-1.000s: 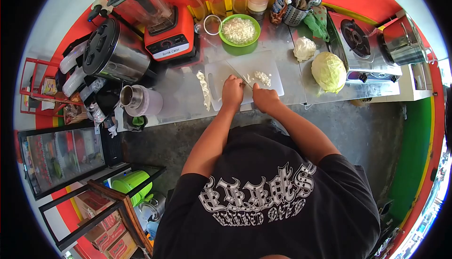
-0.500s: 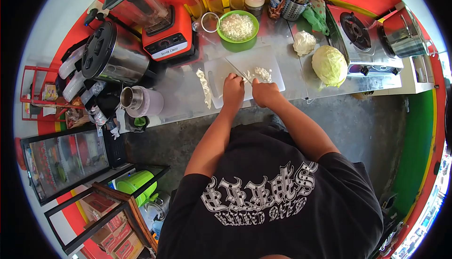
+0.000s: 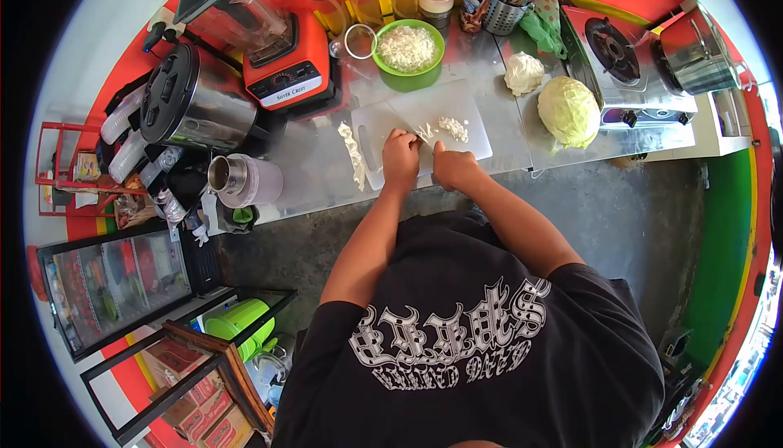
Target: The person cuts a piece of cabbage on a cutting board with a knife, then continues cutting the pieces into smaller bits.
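Note:
On a white cutting board (image 3: 469,99) my right hand (image 3: 457,170) is closed round the handle of a knife (image 3: 405,115), its blade angled away to the left. My left hand (image 3: 400,158) is just left of the blade, fingers curled on a pale vegetable piece that looks like cabbage and is mostly hidden under them. Thin pale strips (image 3: 425,131) lie by the blade. A small heap of chopped white bits (image 3: 453,128) sits on the board's right part. Along the board's left edge lies a long pale leafy strip (image 3: 352,155).
Behind the board stands a green bowl (image 3: 410,78) of chopped white pieces. A whole cabbage (image 3: 568,112), a smaller pale head (image 3: 524,74) and a gas stove (image 3: 644,93) are to the right. Leftward are a red blender (image 3: 287,81), a large pot (image 3: 196,93) and a flask (image 3: 253,180).
The knife and my right hand have shifted slightly down and left, the blade now lying at a different angle. More pale strips show beside the blade. My left hand has barely moved.

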`<move>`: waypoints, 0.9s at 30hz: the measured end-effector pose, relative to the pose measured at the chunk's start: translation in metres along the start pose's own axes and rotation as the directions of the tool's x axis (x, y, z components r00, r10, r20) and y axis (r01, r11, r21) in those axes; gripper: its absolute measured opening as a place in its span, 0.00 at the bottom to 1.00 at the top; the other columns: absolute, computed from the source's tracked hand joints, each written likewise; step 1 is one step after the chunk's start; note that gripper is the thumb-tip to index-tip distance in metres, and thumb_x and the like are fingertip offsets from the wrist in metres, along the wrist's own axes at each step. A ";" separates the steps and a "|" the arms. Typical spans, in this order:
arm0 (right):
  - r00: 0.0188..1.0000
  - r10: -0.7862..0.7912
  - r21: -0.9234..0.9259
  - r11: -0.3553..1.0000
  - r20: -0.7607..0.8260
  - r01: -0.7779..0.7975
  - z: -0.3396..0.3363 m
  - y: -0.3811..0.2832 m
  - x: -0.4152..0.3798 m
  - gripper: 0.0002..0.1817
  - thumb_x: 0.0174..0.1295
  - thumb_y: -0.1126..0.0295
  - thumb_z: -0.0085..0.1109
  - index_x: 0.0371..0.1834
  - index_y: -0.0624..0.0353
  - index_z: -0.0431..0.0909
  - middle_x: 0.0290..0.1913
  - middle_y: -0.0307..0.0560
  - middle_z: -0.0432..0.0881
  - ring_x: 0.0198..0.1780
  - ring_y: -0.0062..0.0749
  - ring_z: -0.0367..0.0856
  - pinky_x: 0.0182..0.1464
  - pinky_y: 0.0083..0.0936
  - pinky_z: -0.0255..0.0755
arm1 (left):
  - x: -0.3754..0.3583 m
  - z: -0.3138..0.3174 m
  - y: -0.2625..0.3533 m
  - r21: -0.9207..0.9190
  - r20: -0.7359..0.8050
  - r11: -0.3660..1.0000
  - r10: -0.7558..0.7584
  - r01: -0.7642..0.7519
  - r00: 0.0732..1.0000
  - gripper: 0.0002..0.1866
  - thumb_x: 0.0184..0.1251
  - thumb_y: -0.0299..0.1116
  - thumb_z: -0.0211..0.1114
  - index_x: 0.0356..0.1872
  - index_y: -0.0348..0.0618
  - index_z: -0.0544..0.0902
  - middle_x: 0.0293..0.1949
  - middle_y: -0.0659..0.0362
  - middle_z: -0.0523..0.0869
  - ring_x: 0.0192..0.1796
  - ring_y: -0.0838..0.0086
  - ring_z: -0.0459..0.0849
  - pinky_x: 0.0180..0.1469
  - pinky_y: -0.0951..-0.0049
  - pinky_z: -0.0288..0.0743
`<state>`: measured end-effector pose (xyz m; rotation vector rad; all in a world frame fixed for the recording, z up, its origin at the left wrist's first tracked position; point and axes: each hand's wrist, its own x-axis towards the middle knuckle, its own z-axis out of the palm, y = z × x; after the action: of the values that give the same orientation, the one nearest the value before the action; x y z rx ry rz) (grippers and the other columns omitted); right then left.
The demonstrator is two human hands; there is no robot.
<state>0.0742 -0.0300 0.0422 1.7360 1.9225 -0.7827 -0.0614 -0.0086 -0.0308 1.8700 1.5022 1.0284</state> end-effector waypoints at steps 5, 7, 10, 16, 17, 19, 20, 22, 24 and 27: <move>0.999 -0.028 0.010 1.000 0.023 0.028 -0.012 0.002 0.001 0.25 0.59 0.76 0.63 0.58 0.66 0.63 0.49 0.63 0.89 0.53 0.54 0.90 0.54 0.46 0.79 | -0.001 -0.002 0.001 -0.011 0.044 1.000 -0.021 0.022 0.999 0.03 0.60 0.24 0.70 0.33 0.34 0.87 0.36 0.48 0.84 0.41 0.51 0.84 0.46 0.54 0.77; 1.000 -0.018 0.039 0.999 0.006 0.018 -0.012 0.001 0.002 0.28 0.56 0.78 0.64 0.59 0.66 0.62 0.49 0.64 0.89 0.53 0.54 0.90 0.54 0.47 0.79 | 0.000 -0.003 0.001 -0.017 0.053 0.998 -0.051 0.052 0.997 0.03 0.60 0.24 0.69 0.33 0.34 0.87 0.36 0.48 0.85 0.41 0.51 0.84 0.46 0.54 0.78; 1.000 -0.006 0.032 0.999 0.005 0.005 0.000 0.001 0.005 0.28 0.56 0.78 0.64 0.59 0.67 0.63 0.49 0.63 0.89 0.53 0.54 0.90 0.54 0.47 0.79 | 0.000 -0.001 -0.001 -0.030 0.038 0.999 -0.012 0.013 0.999 0.03 0.60 0.24 0.69 0.33 0.34 0.87 0.37 0.48 0.85 0.41 0.50 0.84 0.46 0.54 0.77; 0.999 -0.013 0.027 1.000 0.049 0.012 -0.020 -0.001 -0.003 0.29 0.54 0.77 0.66 0.59 0.67 0.63 0.50 0.63 0.89 0.54 0.54 0.89 0.55 0.47 0.78 | 0.000 -0.004 -0.001 -0.034 0.046 0.999 0.013 -0.012 0.999 0.06 0.61 0.26 0.69 0.35 0.33 0.88 0.37 0.48 0.85 0.40 0.52 0.86 0.46 0.57 0.78; 0.999 -0.014 0.027 1.000 0.046 0.013 -0.018 -0.001 -0.002 0.29 0.54 0.77 0.66 0.59 0.67 0.63 0.50 0.63 0.89 0.54 0.54 0.89 0.55 0.47 0.78 | 0.000 -0.004 0.000 -0.008 0.049 1.000 0.026 -0.025 0.998 0.05 0.62 0.25 0.68 0.35 0.33 0.88 0.37 0.48 0.85 0.40 0.52 0.86 0.46 0.57 0.78; 1.000 0.005 0.054 0.999 -0.013 -0.004 -0.007 -0.001 0.001 0.29 0.55 0.77 0.65 0.59 0.66 0.64 0.49 0.62 0.89 0.54 0.53 0.89 0.55 0.46 0.78 | -0.001 -0.001 -0.004 0.020 0.052 0.999 0.035 -0.036 0.998 0.05 0.62 0.25 0.67 0.36 0.33 0.88 0.37 0.48 0.85 0.40 0.51 0.85 0.46 0.57 0.78; 1.000 0.001 0.048 0.999 -0.012 -0.001 -0.004 0.001 0.004 0.29 0.55 0.77 0.65 0.59 0.66 0.64 0.49 0.62 0.89 0.54 0.53 0.89 0.55 0.46 0.78 | -0.001 0.001 -0.006 0.031 0.008 0.998 0.063 -0.063 0.998 0.05 0.62 0.25 0.67 0.35 0.33 0.88 0.37 0.48 0.85 0.40 0.51 0.85 0.45 0.57 0.78; 1.000 -0.003 -0.002 1.000 0.004 0.003 -0.003 0.001 0.005 0.27 0.56 0.74 0.67 0.58 0.65 0.66 0.49 0.59 0.90 0.55 0.50 0.90 0.54 0.40 0.80 | 0.000 0.000 -0.006 0.046 -0.036 0.995 0.087 -0.085 0.996 0.05 0.62 0.24 0.66 0.35 0.33 0.88 0.37 0.48 0.85 0.40 0.52 0.85 0.45 0.57 0.78; 1.000 -0.013 -0.002 1.000 0.003 0.013 -0.006 0.001 0.005 0.26 0.57 0.74 0.65 0.58 0.65 0.66 0.50 0.59 0.90 0.55 0.50 0.90 0.54 0.40 0.80 | -0.001 -0.001 -0.006 0.010 0.010 0.998 0.064 -0.064 0.998 0.05 0.62 0.23 0.65 0.35 0.33 0.87 0.37 0.47 0.85 0.39 0.51 0.85 0.44 0.56 0.78; 1.000 -0.010 -0.002 1.000 0.005 0.010 -0.015 -0.002 -0.001 0.25 0.59 0.74 0.63 0.58 0.66 0.66 0.50 0.59 0.90 0.55 0.49 0.90 0.54 0.41 0.80 | -0.002 -0.001 -0.001 -0.026 0.041 0.999 -0.039 0.040 0.998 0.05 0.62 0.22 0.63 0.33 0.33 0.86 0.37 0.46 0.84 0.42 0.48 0.83 0.48 0.53 0.77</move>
<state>0.0730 -0.0211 0.0541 1.7231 1.9294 -0.7868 -0.0632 -0.0100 -0.0312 1.8244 1.4890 0.9829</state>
